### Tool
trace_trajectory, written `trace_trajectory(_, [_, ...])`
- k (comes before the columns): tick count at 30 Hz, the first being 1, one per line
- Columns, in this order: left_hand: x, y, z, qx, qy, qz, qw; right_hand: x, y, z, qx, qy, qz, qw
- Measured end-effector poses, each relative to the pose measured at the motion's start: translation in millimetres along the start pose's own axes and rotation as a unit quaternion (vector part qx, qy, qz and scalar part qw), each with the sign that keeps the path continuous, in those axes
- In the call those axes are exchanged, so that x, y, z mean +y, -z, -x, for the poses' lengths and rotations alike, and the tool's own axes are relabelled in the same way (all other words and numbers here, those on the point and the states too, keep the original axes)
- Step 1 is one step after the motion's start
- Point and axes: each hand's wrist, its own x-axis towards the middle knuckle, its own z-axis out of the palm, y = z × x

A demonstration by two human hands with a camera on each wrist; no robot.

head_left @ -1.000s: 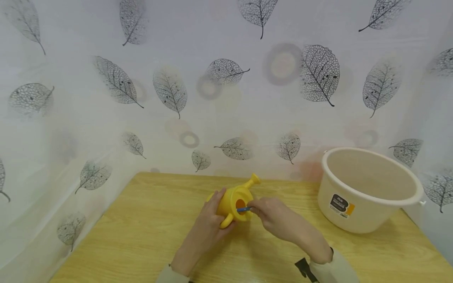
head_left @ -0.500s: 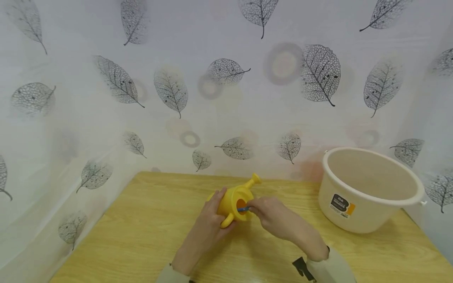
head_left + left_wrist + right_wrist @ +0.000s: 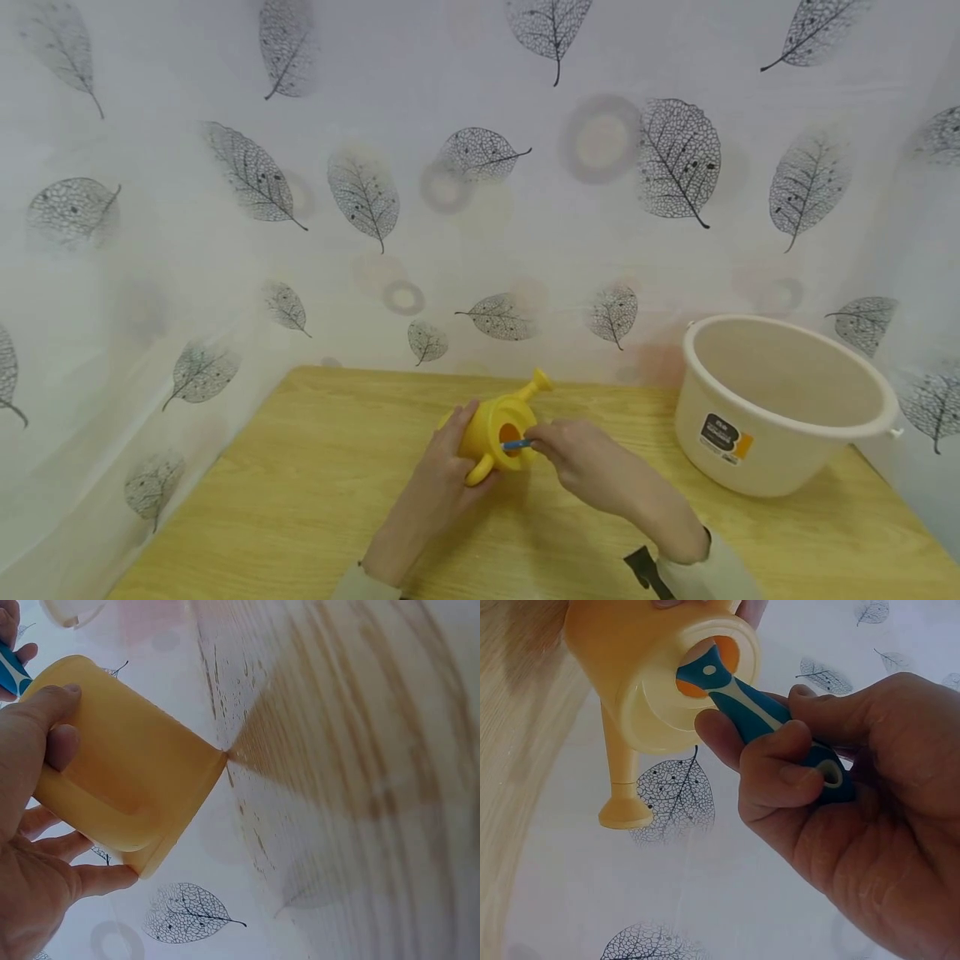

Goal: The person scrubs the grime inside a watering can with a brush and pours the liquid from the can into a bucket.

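Biggest first: a pale leaf-printed sheet [image 3: 420, 275] fills the background, and before it spreads the wood-grain tabletop [image 3: 300, 483]. Over on the right sits a wide cream tub [image 3: 757, 454], and here, mid-tabletop, well apart from it, is the yellow watering can [image 3: 483, 417], tipped so its round mouth faces the right hand, a corner of its base seemingly touching the wood. It looks like smooth, thin-walled plastic: light, I'd judge, fairly stiff, a bit slippery if wet, best taken round the body or by the looped handle [image 3: 480, 469] rather than the slim spout [image 3: 619, 765]. The left hand [image 3: 442, 475] has exactly that body hold, thumb one side, fingers the other. The right hand [image 3: 585, 462] pinches a small blue-and-white tool [image 3: 754, 712], its neck at the mouth, its far end hard to make out; the handle should be light and firm, likely grippy.
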Motion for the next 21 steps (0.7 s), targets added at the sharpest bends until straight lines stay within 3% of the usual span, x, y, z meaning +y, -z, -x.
trace_trajectory(11, [-0.4, -1.1, 1.2, -0.006, -0.001, -0.002, 1.0, 2.3, -11.5, -2.2, -0.005, -0.014, -0.008, 1.0])
trace_trajectory(21, [0.6, -0.4, 0.2, -0.002, -0.011, -0.009, 0.9999, 1.7, -14.4, -3.9, -0.014, 0.003, -0.019, 1.0])
